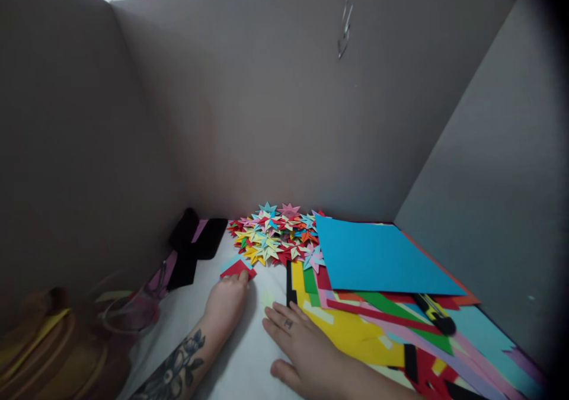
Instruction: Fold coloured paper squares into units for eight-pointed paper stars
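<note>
My left hand [227, 300] reaches forward over the white surface, its fingers curled down onto a small red paper piece [237, 268]. A light blue paper piece [231, 261] lies against the far side of the red one. How the fingertips grip the red piece is partly hidden by the hand. My right hand [302, 344] rests palm down with its fingers stretched out and holds nothing, beside the pile of cut paper. Just beyond my left hand is a heap of folded paper stars [271, 237] in many colours.
At the right, a large blue sheet [382, 258] tops layered coloured paper scraps [360, 335], with a yellow and black utility knife [434, 314] on them. Black items [211, 239], a pink-handled tool [157, 284] and a brown bag [57, 352] are at the left. Grey panels [258, 104] enclose the surface.
</note>
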A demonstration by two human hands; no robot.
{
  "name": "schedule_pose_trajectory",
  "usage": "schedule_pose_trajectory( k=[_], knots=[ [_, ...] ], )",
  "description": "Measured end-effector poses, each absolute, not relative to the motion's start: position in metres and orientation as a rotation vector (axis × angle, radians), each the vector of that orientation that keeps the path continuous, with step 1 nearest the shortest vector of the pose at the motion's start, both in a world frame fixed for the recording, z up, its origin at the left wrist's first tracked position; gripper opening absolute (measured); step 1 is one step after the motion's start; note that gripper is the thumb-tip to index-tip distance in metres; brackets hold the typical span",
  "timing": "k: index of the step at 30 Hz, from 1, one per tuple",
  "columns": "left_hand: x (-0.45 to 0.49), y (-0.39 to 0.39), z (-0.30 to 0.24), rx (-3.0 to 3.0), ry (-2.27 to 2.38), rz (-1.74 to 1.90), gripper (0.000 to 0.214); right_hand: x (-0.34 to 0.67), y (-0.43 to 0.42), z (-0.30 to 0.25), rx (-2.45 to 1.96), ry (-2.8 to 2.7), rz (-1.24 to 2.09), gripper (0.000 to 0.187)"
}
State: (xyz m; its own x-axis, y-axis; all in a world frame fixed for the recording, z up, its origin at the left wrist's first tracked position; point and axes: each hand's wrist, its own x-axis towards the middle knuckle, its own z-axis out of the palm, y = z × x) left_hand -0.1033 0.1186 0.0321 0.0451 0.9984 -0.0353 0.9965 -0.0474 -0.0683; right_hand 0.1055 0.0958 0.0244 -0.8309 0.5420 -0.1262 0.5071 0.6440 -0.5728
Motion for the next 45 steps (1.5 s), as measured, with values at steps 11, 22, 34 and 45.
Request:
schedule_pose_trajectory(
  k=[11,22,34,45],
  knots=[
    [-0.119,0.118,0.041,-2.339,-2.201,-0.062,0.050,0.104,0.101,0.024,-0.860,-2.824,0.981,0.067],
    [-0.136,0.126,0.039,-2.355,-2.308,-0.243,0.039,0.107,0.106,0.011,-0.795,-2.802,0.944,0.068],
    [-0.131,0.123,0.036,-2.235,-2.305,-0.310,0.036,0.106,0.105,0.002,-0.787,-2.774,0.889,0.068],
    [-0.123,0.086,0.089,-1.980,-2.535,-1.999,0.035,0.104,0.106,-0.001,-0.775,-2.782,0.834,0.071]
  ],
)
